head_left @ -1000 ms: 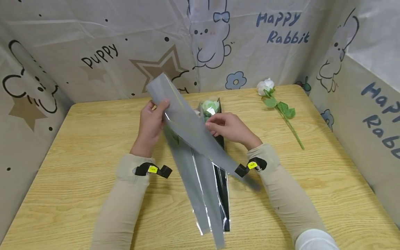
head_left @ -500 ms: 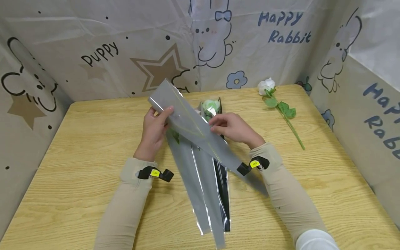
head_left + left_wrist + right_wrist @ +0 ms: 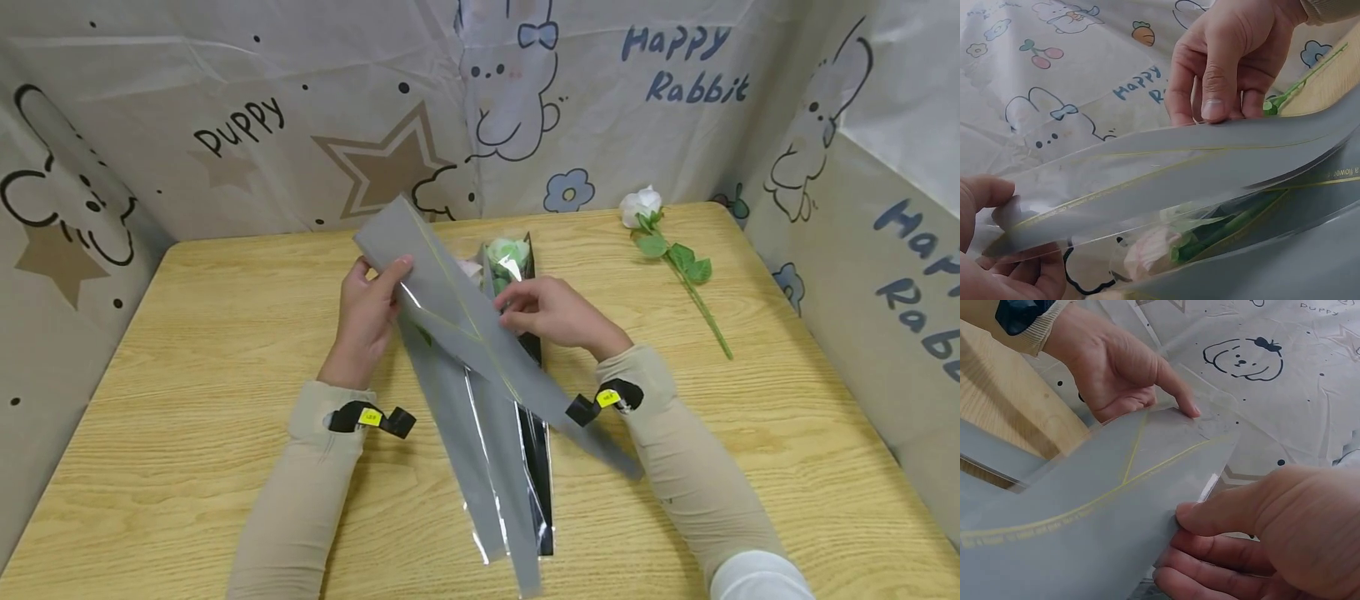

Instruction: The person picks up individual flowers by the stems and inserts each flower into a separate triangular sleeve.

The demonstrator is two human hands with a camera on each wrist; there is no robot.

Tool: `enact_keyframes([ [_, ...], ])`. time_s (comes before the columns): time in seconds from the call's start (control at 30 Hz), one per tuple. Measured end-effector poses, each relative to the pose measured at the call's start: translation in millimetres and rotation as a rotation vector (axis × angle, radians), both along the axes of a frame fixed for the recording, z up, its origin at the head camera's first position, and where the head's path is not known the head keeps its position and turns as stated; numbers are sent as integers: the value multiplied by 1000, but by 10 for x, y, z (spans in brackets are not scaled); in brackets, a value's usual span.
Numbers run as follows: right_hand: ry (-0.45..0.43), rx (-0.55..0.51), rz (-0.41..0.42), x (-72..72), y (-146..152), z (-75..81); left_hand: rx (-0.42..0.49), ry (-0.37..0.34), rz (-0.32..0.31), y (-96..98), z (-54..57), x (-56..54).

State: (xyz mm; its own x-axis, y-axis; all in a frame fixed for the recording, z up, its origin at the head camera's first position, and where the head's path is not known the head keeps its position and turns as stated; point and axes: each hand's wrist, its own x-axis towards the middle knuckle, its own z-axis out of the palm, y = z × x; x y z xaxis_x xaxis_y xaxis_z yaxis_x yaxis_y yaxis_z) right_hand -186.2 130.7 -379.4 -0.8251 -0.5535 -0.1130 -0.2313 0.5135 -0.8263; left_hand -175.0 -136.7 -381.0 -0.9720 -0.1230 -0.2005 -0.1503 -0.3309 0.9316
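A grey flower wrapping sleeve (image 3: 457,308) with thin gold lines and a clear section slants between the hands, above other wrapped flowers. My left hand (image 3: 363,321) grips its upper left edge, thumb on top. On the opposite edge, my right hand (image 3: 561,315) pinches the film between thumb and fingers, as the right wrist view shows. Beneath it lie more grey sleeves (image 3: 450,425) and a black one (image 3: 537,492). A pale green rose (image 3: 508,257) shows at the top of the black sleeve. In the left wrist view a pale pink rose (image 3: 1150,251) lies inside a sleeve below.
A single white rose (image 3: 640,207) with a green stem lies unwrapped at the back right of the wooden table (image 3: 195,417). A printed cloth (image 3: 300,67) with cartoon rabbits and stars surrounds the table at the back and sides.
The held sleeve's top end has come down a little and its narrow tail has shifted slightly right. Both hands keep their hold, and the left has moved slightly down and right.
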Motion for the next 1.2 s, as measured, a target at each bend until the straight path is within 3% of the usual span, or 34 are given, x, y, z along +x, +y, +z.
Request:
enact_keyframes([
  [0.4, 5, 32, 151, 134, -176, -6, -58, -5, 27, -13, -10, -36],
  [0.63, 47, 46, 223, 250, -312, -38, -322, -7, -51, 53, 65, -147],
  [0.8, 65, 48, 300, 214, -300, -93, -504, -32, -182, 138, 132, -207],
  [0.9, 22, 19, 279, 121, -185, -103, -587, -20, -275, 164, 137, -205],
  [1.07, -134, -105, 95, -59, 73, -89, -739, 36, -467, 179, 74, -186],
  [1.2, -187, -188, -62, -136, 188, -53, -856, 118, -599, 203, 57, -165],
])
